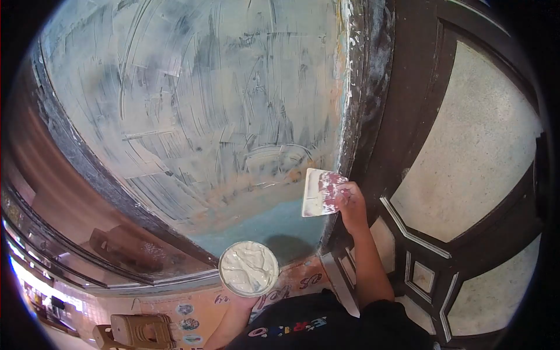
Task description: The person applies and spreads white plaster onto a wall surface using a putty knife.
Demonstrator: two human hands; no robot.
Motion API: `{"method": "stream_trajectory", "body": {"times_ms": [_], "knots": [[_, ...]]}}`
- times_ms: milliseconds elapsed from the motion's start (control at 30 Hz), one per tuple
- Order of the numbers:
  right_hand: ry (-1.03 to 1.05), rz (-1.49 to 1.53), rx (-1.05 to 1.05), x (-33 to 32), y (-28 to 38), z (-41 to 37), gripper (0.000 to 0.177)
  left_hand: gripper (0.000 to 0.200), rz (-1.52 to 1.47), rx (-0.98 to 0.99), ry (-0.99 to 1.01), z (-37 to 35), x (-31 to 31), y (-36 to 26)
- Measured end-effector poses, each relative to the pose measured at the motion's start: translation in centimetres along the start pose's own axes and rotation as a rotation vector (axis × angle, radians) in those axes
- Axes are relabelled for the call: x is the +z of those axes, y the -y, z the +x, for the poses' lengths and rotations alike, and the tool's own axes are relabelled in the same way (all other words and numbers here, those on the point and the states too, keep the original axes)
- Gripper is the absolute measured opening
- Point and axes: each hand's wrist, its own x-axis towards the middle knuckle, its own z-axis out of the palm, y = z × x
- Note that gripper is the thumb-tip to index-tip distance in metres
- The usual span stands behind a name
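Observation:
My right hand (pixel 350 202) grips a flat rectangular scraper (pixel 315 192), red under smeared cream paste, near the lower right edge of the wall panel. My left hand (pixel 245 302) holds up a round tub (pixel 249 268) full of cream-coloured paste from below; its fingers are mostly hidden under the tub. Streaky cream and grey paste covers most of the wall panel (pixel 221 105) in front of me. A blue-green strip (pixel 262 227) shows along the panel's lower part.
Dark wooden door (pixel 408 116) with pale inset panels stands on the right. A dark frame edge (pixel 105 163) borders the wall panel on the left. Brown plastic chairs (pixel 140 331) are at the lower left, beside an orange lower wall (pixel 204 315) with painted lettering.

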Motion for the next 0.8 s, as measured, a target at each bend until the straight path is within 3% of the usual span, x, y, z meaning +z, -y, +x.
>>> {"method": "stream_trajectory", "body": {"times_ms": [67, 100, 233, 300, 433, 500, 533, 600, 633, 800], "knots": [[0.251, 0.049, -0.101, 0.9, 2.3, 0.1, 0.031, 0.072, -0.014, 0.018, -0.037, 0.1, 0.5, 0.1], [0.333, 0.049, -0.017, 0.9, 3.6, 0.0, 0.036, 0.072, -0.007, 0.003, -0.031, 0.2, 0.1, 0.1], [0.365, -0.079, -0.032, 1.1, 4.7, 0.4, 0.038, 0.072, 0.053, 0.03, -0.036, 0.4, 0.1, -0.1], [0.268, -0.26, -0.213, 1.1, 5.1, 0.6, 0.035, 0.073, 0.053, 0.027, -0.011, 0.3, 0.1, -0.2], [0.267, -0.184, -0.184, 0.9, 4.4, 1.4, 0.026, 0.073, 0.057, 0.044, -0.006, 0.4, 0.0, -0.5], [0.075, 0.162, -0.086, 1.4, 2.2, 2.1, 0.014, 0.072, -0.028, 0.01, 0.026, 0.4, -0.4, -0.5], [0.073, 0.163, -0.084, 1.3, 0.9, 2.4, 0.014, 0.072, -0.027, 0.008, 0.024, 0.3, -0.3, -0.5], [-0.022, 0.402, 0.124, 1.2, -2.0, 3.5, 0.02, 0.072, -0.081, 0.03, 0.018, 0.4, 0.0, -0.5], [-0.065, 0.4, 0.191, 1.8, -3.5, 3.6, 0.027, 0.07, -0.051, 0.051, 0.014, 0.4, 0.4, -0.4], [-0.151, 0.643, 0.43, 4.6, -5.6, 3.4, 0.027, 0.068, -0.09, 0.079, -0.021, 0.5, 0.2, -0.5]]}}
